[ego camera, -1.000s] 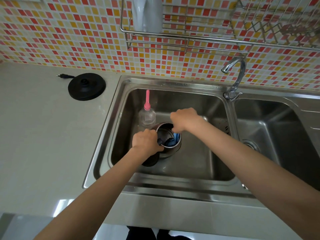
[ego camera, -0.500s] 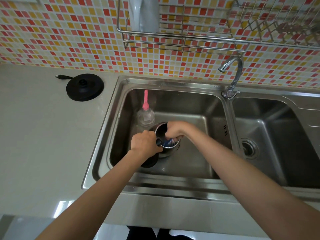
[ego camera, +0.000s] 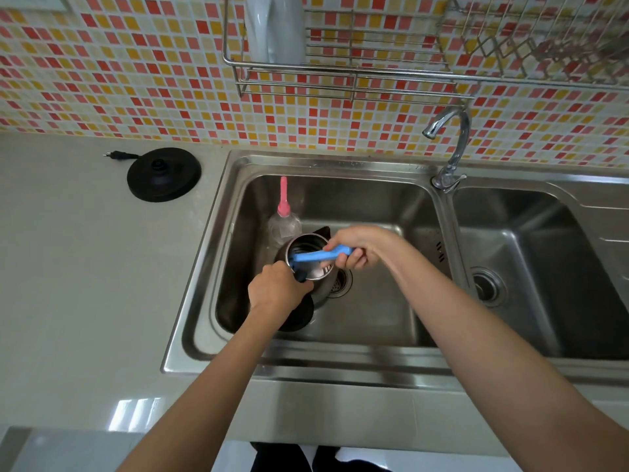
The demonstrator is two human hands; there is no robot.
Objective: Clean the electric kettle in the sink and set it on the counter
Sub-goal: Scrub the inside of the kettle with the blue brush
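Observation:
A steel electric kettle [ego camera: 308,245] with its lid open stands in the left basin of the sink [ego camera: 381,315]. My left hand [ego camera: 275,292] grips the kettle's black handle at its near side. My right hand [ego camera: 359,248] holds a blue brush [ego camera: 315,256] by the handle. The brush lies across the kettle's mouth, its head at the left rim. The kettle's black base [ego camera: 164,174] sits on the counter [ego camera: 85,284] to the left of the sink.
A clear bottle with a pink nozzle [ego camera: 284,221] stands in the basin just behind the kettle. The tap [ego camera: 451,148] rises between the two basins. A wire rack [ego camera: 340,68] with a white bottle hangs on the tiled wall.
My right hand has pulled up and to the right, drawing the blue brush out of the kettle's inside to lie across its mouth. My left hand keeps its hold on the handle.

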